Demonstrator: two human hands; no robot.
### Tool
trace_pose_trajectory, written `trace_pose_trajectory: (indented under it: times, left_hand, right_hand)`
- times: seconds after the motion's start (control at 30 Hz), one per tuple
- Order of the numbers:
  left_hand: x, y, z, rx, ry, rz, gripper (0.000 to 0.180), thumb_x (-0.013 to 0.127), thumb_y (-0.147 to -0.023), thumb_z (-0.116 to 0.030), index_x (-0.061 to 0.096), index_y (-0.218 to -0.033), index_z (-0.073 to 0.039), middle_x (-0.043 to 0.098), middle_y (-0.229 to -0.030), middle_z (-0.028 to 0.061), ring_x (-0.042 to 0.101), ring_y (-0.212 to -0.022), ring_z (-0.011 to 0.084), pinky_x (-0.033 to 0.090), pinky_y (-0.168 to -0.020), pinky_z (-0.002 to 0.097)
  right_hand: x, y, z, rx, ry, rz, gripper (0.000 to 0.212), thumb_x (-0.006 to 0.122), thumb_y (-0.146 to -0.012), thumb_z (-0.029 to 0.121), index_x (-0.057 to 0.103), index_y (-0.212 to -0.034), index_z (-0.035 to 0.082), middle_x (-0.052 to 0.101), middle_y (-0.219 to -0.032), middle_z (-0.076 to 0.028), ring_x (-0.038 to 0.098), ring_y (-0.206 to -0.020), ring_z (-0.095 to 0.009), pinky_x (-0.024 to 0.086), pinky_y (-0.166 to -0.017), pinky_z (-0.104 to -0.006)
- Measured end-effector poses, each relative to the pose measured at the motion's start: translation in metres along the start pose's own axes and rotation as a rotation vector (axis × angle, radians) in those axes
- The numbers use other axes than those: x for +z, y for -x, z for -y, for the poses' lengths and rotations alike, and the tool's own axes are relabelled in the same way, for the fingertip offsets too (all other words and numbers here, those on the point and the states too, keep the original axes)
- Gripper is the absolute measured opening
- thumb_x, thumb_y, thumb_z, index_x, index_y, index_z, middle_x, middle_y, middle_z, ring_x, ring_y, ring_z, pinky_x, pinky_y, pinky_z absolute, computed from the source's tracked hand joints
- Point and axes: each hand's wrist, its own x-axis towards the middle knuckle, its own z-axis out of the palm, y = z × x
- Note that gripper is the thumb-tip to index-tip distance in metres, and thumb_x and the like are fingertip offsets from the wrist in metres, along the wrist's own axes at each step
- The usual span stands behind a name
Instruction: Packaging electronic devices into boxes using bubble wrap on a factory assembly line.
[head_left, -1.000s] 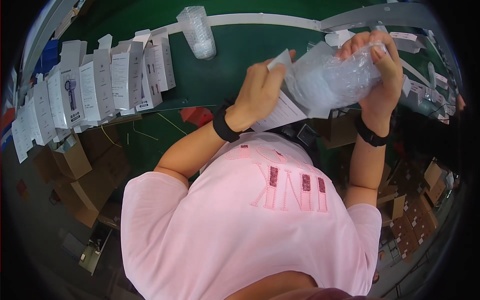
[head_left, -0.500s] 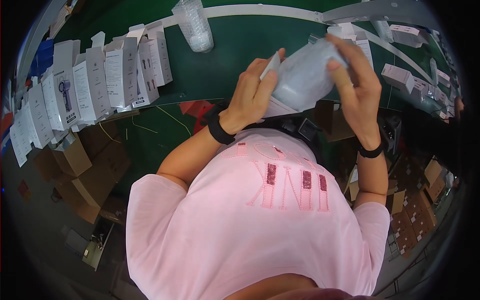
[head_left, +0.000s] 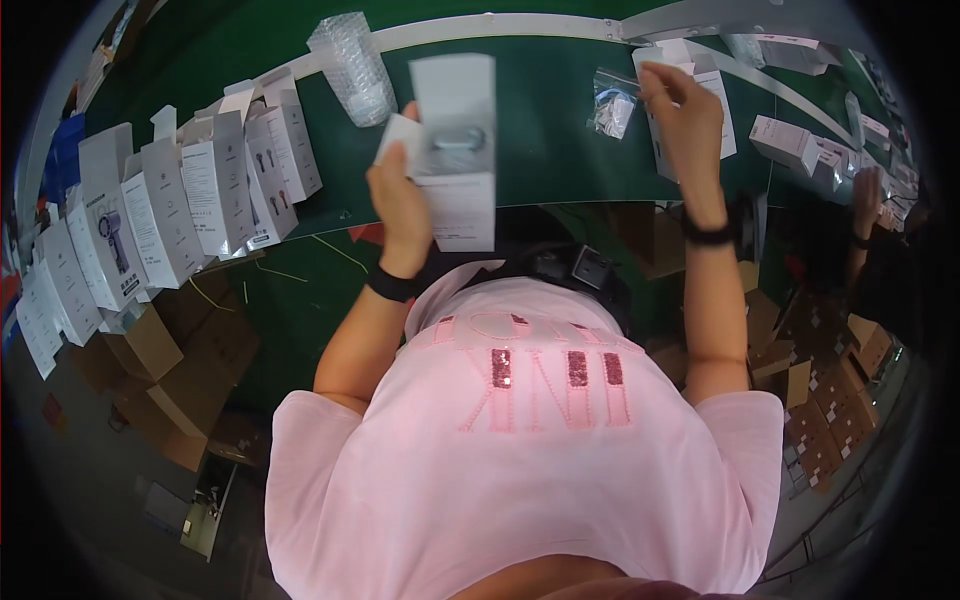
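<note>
My left hand (head_left: 403, 205) grips an upright white carton (head_left: 465, 212) from its left side, its top flap raised. Inside the carton's open mouth shows part of a pale, shiny item (head_left: 460, 142), too blurred to name. My right hand (head_left: 690, 120) is over white cartons (head_left: 728, 125) at the right of the table, fingers curled and fingertips pinched together by an upper flap. Whatever they pinch, if anything, is hidden. Left of that hand lies a small clear zip bag (head_left: 612, 105) with a cable and a white piece in it.
Bubble-wrapped item (head_left: 355, 75) lies on the green table (head_left: 545, 150). A row of opened white cartons (head_left: 215, 190) stands along the left. More cartons (head_left: 785, 143) lie at the right, where another person's hand (head_left: 866, 200) shows. Brown boxes (head_left: 165, 375) stand below the table.
The plastic-wrapped item in both hands now sits in the carton, as far as shows. My left hand has moved left with the carton. My right hand has let go and moved right to other cartons.
</note>
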Motion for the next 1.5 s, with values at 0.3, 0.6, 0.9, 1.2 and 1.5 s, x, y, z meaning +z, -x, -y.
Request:
trace_pose_trajectory:
  times: [0.3, 0.6, 0.9, 1.2, 1.5]
  left_hand:
    - [0.037, 0.006, -0.035, 0.104, -0.020, 0.122, 0.047, 0.032, -0.100, -0.021, 0.050, -0.130, 0.010, 0.064, -0.117, 0.0153, 0.055, -0.104, 0.0171, 0.039, -0.095, 0.0297]
    - [0.068, 0.026, -0.067, -0.098, 0.135, 0.264, 0.052, 0.034, -0.099, -0.030, 0.051, -0.126, 0.012, 0.064, -0.099, 0.0099, 0.053, -0.085, 0.0138, 0.042, -0.081, 0.0278]
    - [0.069, 0.038, -0.073, -0.269, 0.265, 0.327, 0.056, 0.038, -0.098, -0.038, 0.055, -0.121, 0.009, 0.059, -0.084, 0.0038, 0.048, -0.071, 0.0092, 0.039, -0.068, 0.0245]
    - [0.065, 0.047, -0.070, -0.313, 0.282, 0.348, 0.049, 0.042, -0.098, -0.038, 0.060, -0.106, 0.007, 0.057, -0.078, 0.0021, 0.047, -0.068, 0.0067, 0.039, -0.065, 0.0229]
    - [0.064, 0.053, -0.067, -0.373, 0.225, 0.540, 0.052, 0.042, -0.101, -0.046, 0.059, -0.103, 0.003, 0.060, -0.085, 0.0031, 0.052, -0.077, 0.0075, 0.042, -0.072, 0.0237]
  right_hand:
    - [0.091, -0.029, -0.153, 0.153, 0.029, 0.007, 0.029, 0.076, -0.074, 0.031, 0.066, -0.079, 0.005, 0.068, -0.075, -0.010, 0.067, -0.075, -0.023, 0.049, -0.066, -0.0334]
    - [-0.082, 0.025, 0.151, -0.182, -0.397, 0.309, 0.009, 0.065, -0.087, 0.005, 0.064, -0.094, 0.000, 0.066, -0.085, -0.006, 0.062, -0.070, -0.010, 0.049, -0.063, -0.0220]
    - [-0.056, 0.038, 0.154, -0.274, -0.167, 0.348, 0.009, 0.063, -0.084, -0.004, 0.054, -0.087, -0.002, 0.060, -0.076, -0.001, 0.058, -0.067, -0.005, 0.048, -0.060, -0.0199]
    - [-0.054, 0.036, 0.181, -0.345, 0.564, 0.938, 0.017, 0.062, -0.080, -0.004, 0.064, -0.097, -0.005, 0.069, -0.087, -0.017, 0.067, -0.072, -0.023, 0.051, -0.066, -0.0306]
    - [-0.034, 0.009, 0.184, -0.311, 0.603, 1.242, 0.017, 0.065, -0.076, 0.013, 0.071, -0.071, -0.002, 0.062, -0.057, -0.008, 0.061, -0.052, -0.011, 0.046, -0.046, -0.0240]
